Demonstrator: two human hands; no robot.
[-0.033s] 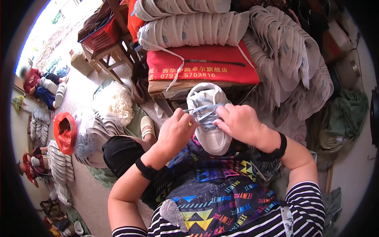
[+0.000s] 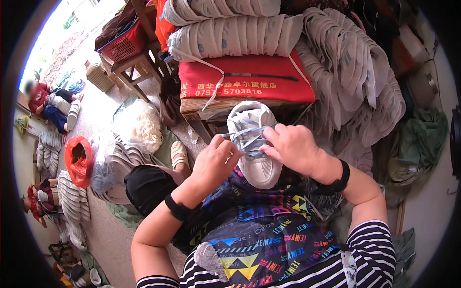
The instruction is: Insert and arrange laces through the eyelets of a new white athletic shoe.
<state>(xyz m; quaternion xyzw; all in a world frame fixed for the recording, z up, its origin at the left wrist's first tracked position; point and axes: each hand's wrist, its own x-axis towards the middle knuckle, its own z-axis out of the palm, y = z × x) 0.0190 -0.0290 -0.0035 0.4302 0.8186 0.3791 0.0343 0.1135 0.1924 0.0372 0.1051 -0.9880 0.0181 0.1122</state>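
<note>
Laces (image 2: pixel 252 144), soft blue, zigzag over a white shoe (image 2: pixel 261 174) in the head view. The shoe is between my two hands, over the dark printed cloth (image 2: pixel 269 240) on my lap, its toe pointing at me. My left hand (image 2: pixel 218 156) pinches a bit of lace, and my right hand (image 2: pixel 293 149) pinches lace on the other side. Past the shoe, a wooden bench (image 2: pixel 192 105) holds a red cloth (image 2: pixel 273 67) and stacked white shoe parts (image 2: pixel 235 38).
</note>
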